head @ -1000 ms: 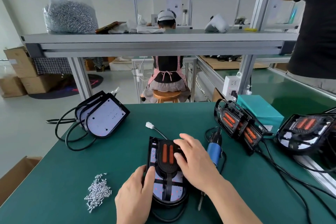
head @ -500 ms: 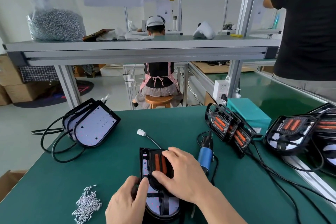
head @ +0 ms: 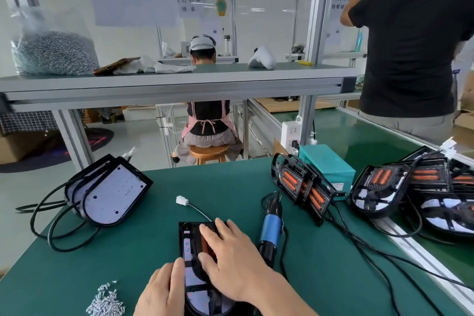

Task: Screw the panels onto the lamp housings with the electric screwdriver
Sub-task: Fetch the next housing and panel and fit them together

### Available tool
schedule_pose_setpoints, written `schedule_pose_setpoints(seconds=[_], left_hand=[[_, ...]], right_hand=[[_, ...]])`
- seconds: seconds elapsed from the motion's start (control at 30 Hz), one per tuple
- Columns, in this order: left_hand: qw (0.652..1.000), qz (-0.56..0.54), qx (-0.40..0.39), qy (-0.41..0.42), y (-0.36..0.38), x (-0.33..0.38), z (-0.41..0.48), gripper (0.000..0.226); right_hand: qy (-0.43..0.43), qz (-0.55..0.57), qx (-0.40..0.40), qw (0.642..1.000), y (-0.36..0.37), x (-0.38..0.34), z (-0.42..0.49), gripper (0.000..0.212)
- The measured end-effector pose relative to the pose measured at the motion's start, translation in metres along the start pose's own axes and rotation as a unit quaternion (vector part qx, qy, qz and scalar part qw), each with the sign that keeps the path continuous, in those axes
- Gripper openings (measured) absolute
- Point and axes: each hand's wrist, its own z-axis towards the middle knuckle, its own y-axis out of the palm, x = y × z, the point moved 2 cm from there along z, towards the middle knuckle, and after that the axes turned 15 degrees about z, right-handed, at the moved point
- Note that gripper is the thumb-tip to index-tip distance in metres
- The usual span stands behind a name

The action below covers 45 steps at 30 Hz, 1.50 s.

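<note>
Now that the right hand (head: 230,261) has slid flat over the black orange-striped panel (head: 196,235), fingers (head: 209,233) straight, left hand (head: 161,292) (fingers hidden) steadies the near-centre black lamp housing (head: 182,228); screwing probably next.

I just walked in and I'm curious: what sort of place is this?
Probably a small factory assembly line for lamps. Batches of identical lamp housings stand on a green bench, a big bag of screws sits on the shelf, and an electric screwdriver lies ready.
</note>
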Motion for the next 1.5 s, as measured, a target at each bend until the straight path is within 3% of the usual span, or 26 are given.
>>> schedule_pose_setpoints(seconds=[0.07,0.13,0.2,0.23,0.37,0.47,0.57,0.63,0.73,0.83,1.23,1.37,1.5], left_hand=[[0.999,-0.014,-0.037,-0.001,0.001,-0.001,0.003,0.035],[0.983,-0.111,-0.079,-0.123,-0.001,0.003,0.01,0.023],[0.928,-0.222,-0.107,-0.278,-0.004,0.008,0.011,0.035],[0.915,-0.243,-0.113,-0.3,-0.005,0.01,0.011,0.04],[0.919,-0.25,-0.091,-0.292,-0.015,0.013,0.008,0.043],[0.935,-0.237,-0.103,-0.244,-0.017,0.011,0.01,0.039],[0.938,-0.231,-0.074,-0.247,-0.021,-0.01,0.012,0.031],[0.953,-0.142,-0.057,-0.261,-0.023,-0.036,0.013,0.015],[0.958,0.004,-0.095,-0.27,-0.024,-0.074,0.013,0.031],[0.946,0.054,-0.145,-0.284,-0.02,-0.091,0.008,0.042],[0.97,-0.002,-0.1,-0.221,-0.002,-0.082,0.0,0.023],[0.976,0.001,-0.085,-0.202,0.0,-0.083,0.002,0.016],[0.977,0.006,-0.079,-0.196,0.003,-0.085,0.002,0.015]], right_hand=[[0.002,-0.003,-0.005,1.0,-0.001,0.0,0.002,0.062],[0.007,-0.002,-0.01,1.0,-0.002,0.0,0.003,0.061],[0.017,-0.001,-0.019,1.0,-0.003,-0.001,0.004,0.061],[0.022,0.0,-0.022,1.0,-0.003,-0.002,0.004,0.06],[0.033,-0.004,-0.029,0.999,-0.004,-0.005,0.006,0.059],[0.041,-0.011,-0.036,0.998,-0.005,-0.005,0.007,0.059],[0.049,-0.003,-0.043,0.998,-0.005,-0.007,0.007,0.058],[0.049,0.004,-0.045,0.998,-0.006,-0.009,0.006,0.057],[0.044,0.004,-0.046,0.998,-0.007,-0.013,0.005,0.056],[0.044,0.011,-0.045,0.998,-0.008,-0.017,0.002,0.055],[0.038,-0.009,-0.035,0.999,-0.004,-0.027,-0.005,0.052],[0.045,0.062,-0.033,0.997,-0.008,-0.019,-0.01,0.054],[0.033,0.125,0.085,0.988,-0.02,-0.003,-0.02,0.051]])
